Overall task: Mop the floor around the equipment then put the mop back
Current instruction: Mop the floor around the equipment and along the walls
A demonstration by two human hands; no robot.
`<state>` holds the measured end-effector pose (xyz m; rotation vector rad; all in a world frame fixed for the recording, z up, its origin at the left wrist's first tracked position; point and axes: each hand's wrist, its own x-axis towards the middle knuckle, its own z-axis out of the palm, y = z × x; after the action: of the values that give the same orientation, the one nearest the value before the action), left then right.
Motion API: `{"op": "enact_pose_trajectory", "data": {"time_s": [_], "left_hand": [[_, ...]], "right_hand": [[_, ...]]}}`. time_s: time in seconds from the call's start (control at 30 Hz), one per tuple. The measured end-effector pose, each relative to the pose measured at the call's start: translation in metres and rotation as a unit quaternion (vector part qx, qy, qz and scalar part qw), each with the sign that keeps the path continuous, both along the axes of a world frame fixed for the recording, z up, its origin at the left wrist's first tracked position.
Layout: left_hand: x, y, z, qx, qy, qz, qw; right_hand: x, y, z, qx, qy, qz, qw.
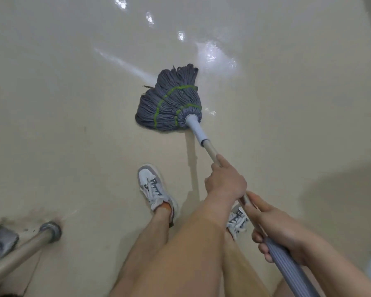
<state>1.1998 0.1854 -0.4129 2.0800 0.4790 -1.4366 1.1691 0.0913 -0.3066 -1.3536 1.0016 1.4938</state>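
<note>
A metal leg (30, 239) is seen at lower left on the floor (62, 93). At centre the mop (171, 101) is pressed to the floor, head pointing away, long axis slanted down to the right. Its shaft is gripped by the left hand (225, 181), then the right hand (281, 228), fingers curled round it.

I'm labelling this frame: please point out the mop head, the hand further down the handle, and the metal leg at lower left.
mop head (169, 103): head view, on the grey strands.
left hand (225, 183): head view, on the back of the hand.
metal leg (19, 251): head view, on its tube above the foot.
</note>
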Motion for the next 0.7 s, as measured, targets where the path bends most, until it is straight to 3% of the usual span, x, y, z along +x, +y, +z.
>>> {"op": "enact_pose_trajectory", "data": {"time_s": [0.13, 0.27, 0.43, 0.6, 0.7], "left_hand": [[-0.021, -0.052, -0.002, -0.005, 0.015, -0.006, 1.000], [-0.027, -0.045, -0.014, 0.023, -0.032, 0.049, 0.998], [-0.041, -0.056, -0.019, 0.023, -0.068, 0.132, 0.989], [-0.068, -0.117, -0.008, 0.004, -0.053, 0.166, 0.985], [-0.096, -0.156, 0.001, -0.033, -0.012, 0.102, 0.994]], "right_hand": [[-0.026, -0.054, -0.016, 0.013, -0.005, -0.087, 0.996], [-0.023, -0.051, -0.059, 0.019, -0.054, -0.150, 0.987], [-0.027, -0.058, -0.085, 0.109, 0.011, -0.245, 0.963], [-0.054, -0.117, -0.088, 0.099, 0.018, -0.203, 0.974], [-0.090, -0.158, -0.074, 0.067, -0.008, -0.219, 0.973]]}}
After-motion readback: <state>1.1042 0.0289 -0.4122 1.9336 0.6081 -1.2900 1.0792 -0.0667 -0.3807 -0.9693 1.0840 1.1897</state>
